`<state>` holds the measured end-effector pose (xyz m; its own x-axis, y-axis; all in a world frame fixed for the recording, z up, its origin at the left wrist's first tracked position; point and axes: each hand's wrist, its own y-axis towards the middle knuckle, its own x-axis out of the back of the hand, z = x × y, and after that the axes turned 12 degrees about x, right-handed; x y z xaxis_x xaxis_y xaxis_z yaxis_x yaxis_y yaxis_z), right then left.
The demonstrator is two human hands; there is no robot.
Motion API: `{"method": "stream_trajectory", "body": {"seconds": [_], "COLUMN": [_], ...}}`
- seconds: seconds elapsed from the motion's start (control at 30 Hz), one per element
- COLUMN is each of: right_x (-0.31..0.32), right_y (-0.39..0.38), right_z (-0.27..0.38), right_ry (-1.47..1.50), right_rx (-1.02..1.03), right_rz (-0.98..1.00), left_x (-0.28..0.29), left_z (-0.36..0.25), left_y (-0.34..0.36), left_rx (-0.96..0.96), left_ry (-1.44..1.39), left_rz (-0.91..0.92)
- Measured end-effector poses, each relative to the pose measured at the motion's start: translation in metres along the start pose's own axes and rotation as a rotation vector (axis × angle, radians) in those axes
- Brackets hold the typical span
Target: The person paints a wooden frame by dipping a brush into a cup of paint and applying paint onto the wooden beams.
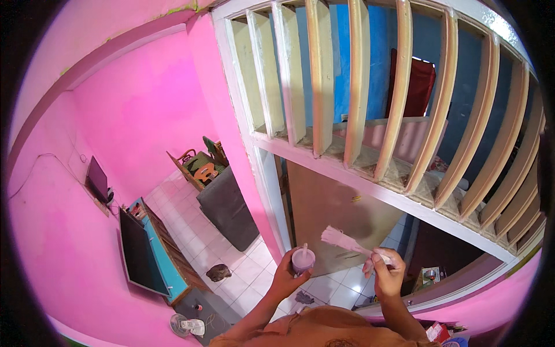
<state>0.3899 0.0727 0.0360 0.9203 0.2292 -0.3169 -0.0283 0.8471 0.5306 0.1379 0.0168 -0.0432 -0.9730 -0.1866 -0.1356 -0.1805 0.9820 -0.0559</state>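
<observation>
My left hand [284, 280] is wrapped round a small cup [301, 267] of pale paint, held upright in front of my chest. A light stick-like piece stands up in the cup. In my right hand [386, 273] is a paintbrush [342, 239], gripped by the handle. Its pale, paint-coated bristles point left and away from me, apart from the cup. Above and beyond both hands runs a row of upright wooden slats [358, 81] in a white frame [370, 173]. The leftmost slats look white, while those farther right are beige.
Below the slats is a brown door panel [332, 214]. At left, a television [141, 254] stands by a turquoise cabinet [167, 269], with a fan [186, 325] nearer me. A dark grey sofa [231, 211] and a patterned dark item [218, 272] are on the tiled floor.
</observation>
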Motion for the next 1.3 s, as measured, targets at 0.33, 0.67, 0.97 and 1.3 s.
{"method": "stream_trajectory", "body": {"seconds": [0.33,0.67,0.97,1.3], "right_x": [0.021,0.037,0.035,0.02], "right_y": [-0.003,-0.006,0.003,0.015], "right_z": [0.003,-0.002,-0.011,-0.017], "right_ry": [0.053,0.173,0.141,0.164], "right_rx": [-0.013,-0.086,-0.105,-0.23], "right_rz": [0.03,0.07,0.113,0.174], "left_x": [-0.024,-0.036,-0.048,-0.043], "left_z": [0.005,0.01,0.001,0.001], "left_y": [-0.004,-0.017,-0.033,-0.043], "left_rx": [-0.009,-0.028,-0.076,-0.026], "left_ry": [0.062,0.073,0.033,-0.003], "left_rz": [-0.023,-0.077,-0.143,-0.199]}}
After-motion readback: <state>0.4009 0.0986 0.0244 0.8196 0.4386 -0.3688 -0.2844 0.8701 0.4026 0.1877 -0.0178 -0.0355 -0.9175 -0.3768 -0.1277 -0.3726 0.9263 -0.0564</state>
